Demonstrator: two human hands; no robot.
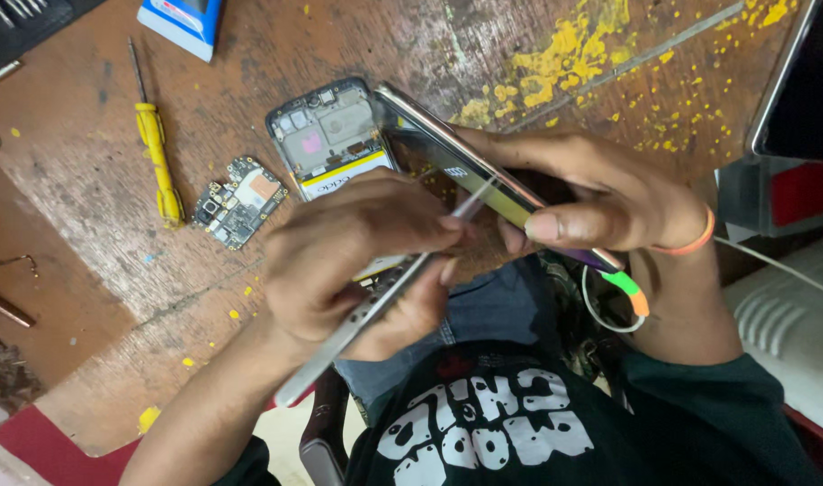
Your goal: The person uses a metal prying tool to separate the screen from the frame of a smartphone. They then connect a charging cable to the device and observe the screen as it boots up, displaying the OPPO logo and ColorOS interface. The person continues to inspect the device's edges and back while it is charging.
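Observation:
My left hand [344, 252] grips long silver tweezers [362, 315], whose tips reach up to the edge of a thin phone panel [447, 153]. My right hand [609, 193] holds that panel tilted on its edge, with the thumb pressed along its lower end. Just behind the hands, an opened phone frame [326, 135] with a yellow-striped battery lies on the worn wooden table [114, 270]. Part of it is hidden by my left hand.
A small circuit board [240, 202] lies left of the phone frame, and a yellow-handled screwdriver [159, 153] beyond it. A blue box [182, 22] sits at the top edge. A white cable with a green and orange piece [629, 290] hangs under my right wrist. A dark screen [803, 81] stands at right.

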